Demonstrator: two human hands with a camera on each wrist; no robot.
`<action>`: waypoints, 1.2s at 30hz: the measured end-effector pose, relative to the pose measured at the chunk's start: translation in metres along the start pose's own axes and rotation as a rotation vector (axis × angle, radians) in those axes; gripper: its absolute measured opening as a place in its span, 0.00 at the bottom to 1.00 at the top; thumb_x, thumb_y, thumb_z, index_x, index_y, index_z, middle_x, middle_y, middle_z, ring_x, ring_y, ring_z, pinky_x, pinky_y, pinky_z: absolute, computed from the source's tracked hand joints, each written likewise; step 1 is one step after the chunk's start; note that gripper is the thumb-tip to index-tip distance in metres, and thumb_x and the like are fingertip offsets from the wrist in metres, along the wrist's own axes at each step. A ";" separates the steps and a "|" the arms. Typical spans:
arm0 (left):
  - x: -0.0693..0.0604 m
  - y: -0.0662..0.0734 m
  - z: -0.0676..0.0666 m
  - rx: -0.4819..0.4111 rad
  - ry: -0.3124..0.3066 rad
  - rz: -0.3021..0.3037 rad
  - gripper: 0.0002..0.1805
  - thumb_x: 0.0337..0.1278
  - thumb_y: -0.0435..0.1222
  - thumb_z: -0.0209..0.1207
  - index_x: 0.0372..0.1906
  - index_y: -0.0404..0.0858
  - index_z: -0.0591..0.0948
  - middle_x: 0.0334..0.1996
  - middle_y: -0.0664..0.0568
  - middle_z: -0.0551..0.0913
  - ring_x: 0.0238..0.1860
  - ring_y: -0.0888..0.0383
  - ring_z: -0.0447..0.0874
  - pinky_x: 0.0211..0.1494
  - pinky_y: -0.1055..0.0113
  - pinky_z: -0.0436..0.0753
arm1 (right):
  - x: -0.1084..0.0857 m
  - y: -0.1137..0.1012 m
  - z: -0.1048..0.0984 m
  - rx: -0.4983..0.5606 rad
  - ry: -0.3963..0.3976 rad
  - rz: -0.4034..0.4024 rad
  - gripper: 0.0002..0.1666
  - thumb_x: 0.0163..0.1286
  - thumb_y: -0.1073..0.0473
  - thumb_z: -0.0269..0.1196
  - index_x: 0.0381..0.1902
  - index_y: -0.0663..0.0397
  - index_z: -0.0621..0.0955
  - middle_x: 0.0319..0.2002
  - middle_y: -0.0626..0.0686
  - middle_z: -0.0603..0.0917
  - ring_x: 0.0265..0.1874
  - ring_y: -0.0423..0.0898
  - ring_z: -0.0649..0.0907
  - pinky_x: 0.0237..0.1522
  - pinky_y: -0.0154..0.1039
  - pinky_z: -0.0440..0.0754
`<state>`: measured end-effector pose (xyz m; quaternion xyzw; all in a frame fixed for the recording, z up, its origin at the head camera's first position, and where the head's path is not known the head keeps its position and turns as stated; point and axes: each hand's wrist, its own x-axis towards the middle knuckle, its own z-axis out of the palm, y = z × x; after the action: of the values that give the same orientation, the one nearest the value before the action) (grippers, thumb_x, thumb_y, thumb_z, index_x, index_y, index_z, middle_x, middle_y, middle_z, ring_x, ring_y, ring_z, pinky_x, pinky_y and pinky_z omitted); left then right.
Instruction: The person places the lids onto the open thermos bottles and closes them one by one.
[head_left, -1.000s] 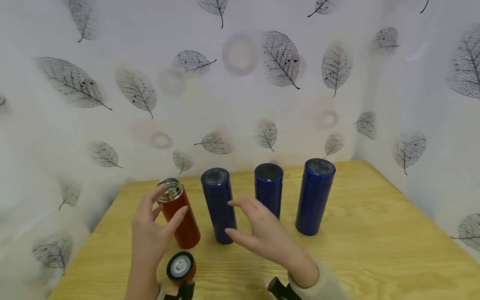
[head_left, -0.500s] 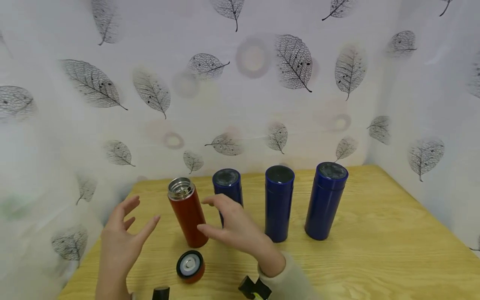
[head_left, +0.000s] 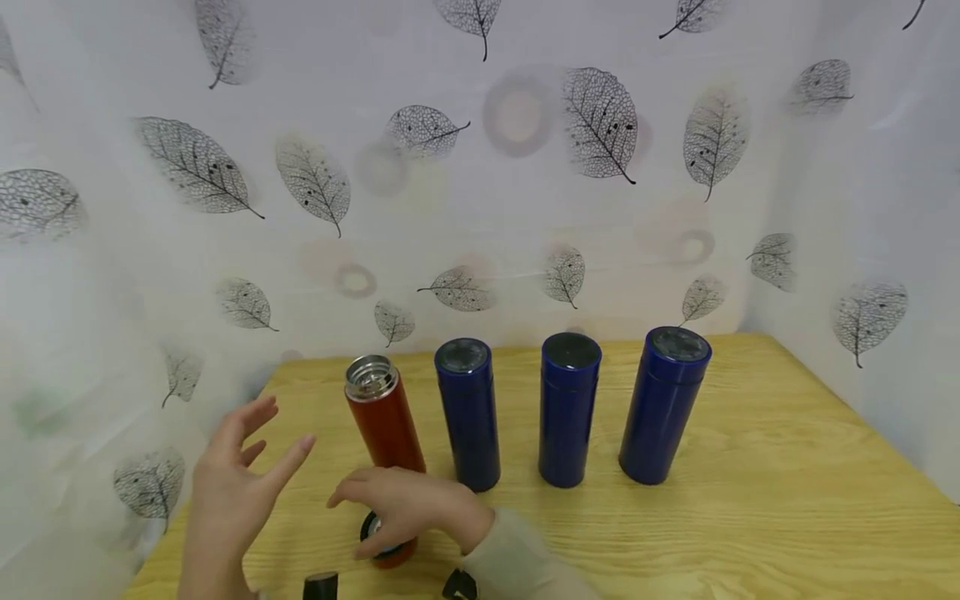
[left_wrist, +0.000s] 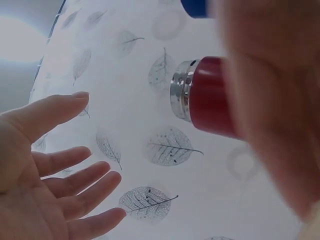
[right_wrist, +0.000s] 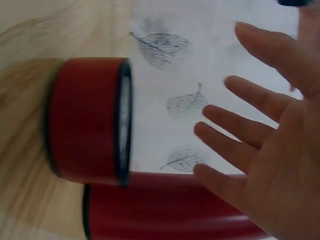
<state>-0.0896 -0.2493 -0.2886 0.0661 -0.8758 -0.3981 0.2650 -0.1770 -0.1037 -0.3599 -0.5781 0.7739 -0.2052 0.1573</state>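
Note:
An uncapped red thermos bottle [head_left: 386, 421] stands upright at the left of the table, its steel mouth bare. Just in front of it lies its red lid [head_left: 397, 557], inner side up and partly hidden by my right hand [head_left: 412, 504]. That hand hovers over the lid with fingers spread, and the right wrist view shows a gap between the fingers and the lid [right_wrist: 90, 120]. Left of the bottle, my left hand [head_left: 232, 479] is raised, fingers loosely bent and holding nothing. In the left wrist view, a blurred right hand [left_wrist: 272, 100] covers part of the bottle [left_wrist: 212, 97].
Three closed blue thermos bottles stand in a row to the right: a near one [head_left: 468, 417], a middle one [head_left: 567, 412] and a far-right one [head_left: 665, 408]. A leaf-printed white curtain [head_left: 480, 208] hangs behind and beside the wooden table [head_left: 750, 500].
My left hand has moved left, away from the red bottle. My right hand has moved left and down, from beside the nearest blue bottle to above the lid. The head view has shifted slightly.

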 end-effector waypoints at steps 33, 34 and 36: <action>0.027 0.005 0.064 -0.165 -0.068 -0.079 0.48 0.44 0.44 0.65 0.65 0.32 0.50 0.62 0.37 0.53 0.62 0.44 0.50 0.58 0.48 0.59 | -0.066 0.006 0.001 -0.370 0.017 0.219 0.33 0.45 0.47 0.70 0.49 0.47 0.73 0.40 0.41 0.75 0.38 0.36 0.72 0.39 0.28 0.71; 0.029 0.003 0.066 -0.166 -0.083 -0.090 0.50 0.43 0.45 0.65 0.66 0.32 0.48 0.63 0.37 0.52 0.63 0.44 0.49 0.59 0.48 0.58 | -0.073 0.006 -0.002 -0.370 0.046 0.204 0.32 0.46 0.47 0.70 0.48 0.49 0.72 0.40 0.41 0.75 0.38 0.37 0.72 0.39 0.28 0.71; 0.031 0.000 0.069 -0.165 -0.124 -0.116 0.53 0.43 0.48 0.64 0.67 0.34 0.44 0.64 0.37 0.48 0.64 0.43 0.46 0.60 0.46 0.55 | -0.086 0.006 -0.007 -0.363 0.092 0.167 0.32 0.48 0.47 0.68 0.50 0.51 0.72 0.41 0.43 0.75 0.39 0.37 0.71 0.40 0.27 0.70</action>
<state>-0.1521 -0.2135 -0.3132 0.0701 -0.8493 -0.4870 0.1915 -0.1610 -0.0187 -0.3558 -0.5207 0.8499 -0.0748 0.0315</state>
